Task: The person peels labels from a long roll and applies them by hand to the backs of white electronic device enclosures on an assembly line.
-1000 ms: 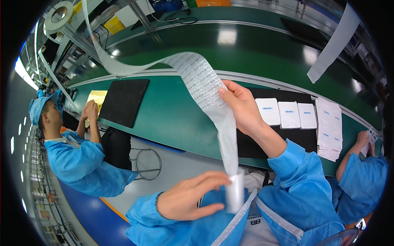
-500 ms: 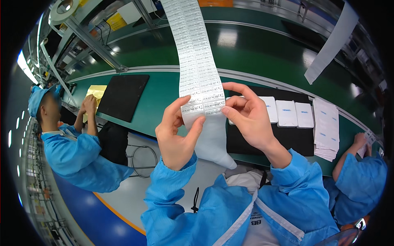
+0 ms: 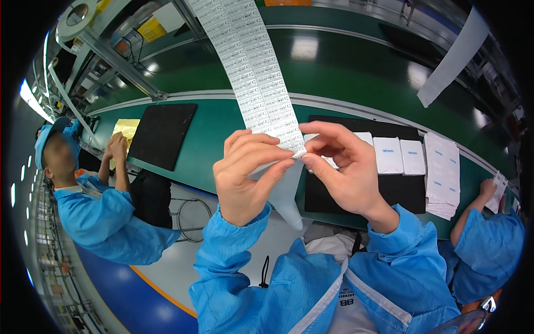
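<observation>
A long white strip of printed labels [image 3: 260, 83], two columns wide, runs down from the top of the view to my hands. My left hand [image 3: 245, 181] is closed on its lower part, fingers laid across the strip and thumb beneath. At the strip's right edge, my right hand [image 3: 350, 175] pinches a label corner between thumb and forefinger. The strip bends where the fingertips meet, and whether that label is lifted off is hard to see. Bare pale backing paper [image 3: 285, 200] hangs below my hands.
Right of my hands, several white boxes [image 3: 387, 156] lie on a black mat [image 3: 389, 192], beside a stack of white sheets [image 3: 442, 175]. Another black mat [image 3: 164, 133] lies left. One co-worker [image 3: 105, 206] sits left, another [image 3: 484, 250] right. A second white strip [image 3: 453, 58] hangs at upper right.
My left fingers have folded over the strip, and both hands' fingertips have come together at its right edge. The strip now slants further left and bends there.
</observation>
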Available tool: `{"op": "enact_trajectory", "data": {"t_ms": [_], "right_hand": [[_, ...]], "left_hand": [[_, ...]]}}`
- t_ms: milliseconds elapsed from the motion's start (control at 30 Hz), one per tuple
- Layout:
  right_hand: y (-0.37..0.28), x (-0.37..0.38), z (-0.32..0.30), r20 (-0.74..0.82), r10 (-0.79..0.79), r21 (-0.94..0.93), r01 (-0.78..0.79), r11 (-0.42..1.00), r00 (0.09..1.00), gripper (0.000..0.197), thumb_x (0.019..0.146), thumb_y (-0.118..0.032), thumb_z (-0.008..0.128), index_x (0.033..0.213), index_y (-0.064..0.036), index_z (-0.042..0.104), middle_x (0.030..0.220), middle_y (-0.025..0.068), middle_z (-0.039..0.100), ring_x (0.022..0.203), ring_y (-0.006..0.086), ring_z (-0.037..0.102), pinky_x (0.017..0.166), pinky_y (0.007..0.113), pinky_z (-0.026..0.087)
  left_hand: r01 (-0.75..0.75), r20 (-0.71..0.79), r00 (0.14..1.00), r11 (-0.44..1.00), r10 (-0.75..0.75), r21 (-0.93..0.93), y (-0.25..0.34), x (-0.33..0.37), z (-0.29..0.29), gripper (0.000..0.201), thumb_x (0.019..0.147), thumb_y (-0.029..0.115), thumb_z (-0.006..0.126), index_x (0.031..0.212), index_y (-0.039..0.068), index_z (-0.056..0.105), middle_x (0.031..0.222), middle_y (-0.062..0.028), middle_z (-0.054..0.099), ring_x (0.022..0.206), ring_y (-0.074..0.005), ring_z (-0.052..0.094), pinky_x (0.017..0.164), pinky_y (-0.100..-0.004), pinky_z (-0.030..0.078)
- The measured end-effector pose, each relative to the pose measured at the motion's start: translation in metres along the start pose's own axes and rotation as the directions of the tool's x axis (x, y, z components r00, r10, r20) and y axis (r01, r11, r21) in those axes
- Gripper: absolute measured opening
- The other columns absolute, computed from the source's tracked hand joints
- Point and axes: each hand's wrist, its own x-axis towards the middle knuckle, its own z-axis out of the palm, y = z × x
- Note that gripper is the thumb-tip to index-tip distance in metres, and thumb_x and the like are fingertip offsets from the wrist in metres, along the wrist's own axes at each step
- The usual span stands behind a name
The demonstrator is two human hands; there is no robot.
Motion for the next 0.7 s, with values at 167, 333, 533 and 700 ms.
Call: {"op": "enact_trajectory", "data": {"t_ms": [167,333,533,700], "right_hand": [[-0.004,0.012,-0.007,0.068,-0.122,-0.172,0.132,0.976,0.990,0.018,0.082,0.001,0.067,0.099,-0.0004,0.070,0.079,0.0053,0.061,0.070,0.0095,0.055,0.064,0.024,0.044],[-0.003,0.018,-0.009,0.079,-0.087,-0.089,0.094,0.992,0.993,0.013,0.082,0.000,0.068,0.094,0.0006,0.071,0.079,0.0056,0.060,0.068,0.0093,0.053,0.061,0.024,0.042],[-0.001,0.017,-0.022,-0.103,-0.036,0.025,0.038,0.999,0.994,0.009,0.085,-0.002,0.067,0.092,0.0047,0.069,0.080,0.0046,0.062,0.071,0.0083,0.056,0.065,0.023,0.045],[0.015,0.001,-0.078,-0.219,0.118,-0.189,-0.160,0.969,0.969,0.012,0.089,-0.009,0.066,0.089,0.0031,0.069,0.081,0.0051,0.067,0.072,0.0080,0.059,0.068,0.023,0.047]], "left_hand": [[0.030,-0.012,0.999,0.998,-0.030,-0.053,0.000,0.013,-0.001,0.014,0.070,0.008,0.082,0.079,0.005,0.073,0.072,-0.0048,0.069,0.070,-0.0188,0.064,0.075,-0.0322,0.045],[-0.004,0.031,1.000,1.000,0.005,-0.028,-0.005,0.021,-0.002,0.017,0.068,0.015,0.084,0.074,0.004,0.071,0.067,-0.0045,0.067,0.064,-0.0184,0.061,0.070,-0.0311,0.044],[-0.022,0.143,0.990,0.995,0.008,0.098,-0.017,0.028,0.001,0.026,0.064,0.022,0.086,0.065,0.004,0.067,0.061,-0.0043,0.062,0.059,-0.0200,0.057,0.064,-0.0318,0.043],[-0.049,0.151,0.988,0.960,0.007,0.275,-0.052,0.027,0.010,0.022,0.065,0.018,0.085,0.068,0.004,0.068,0.065,-0.0057,0.062,0.064,-0.0226,0.056,0.064,-0.0326,0.043]]}}
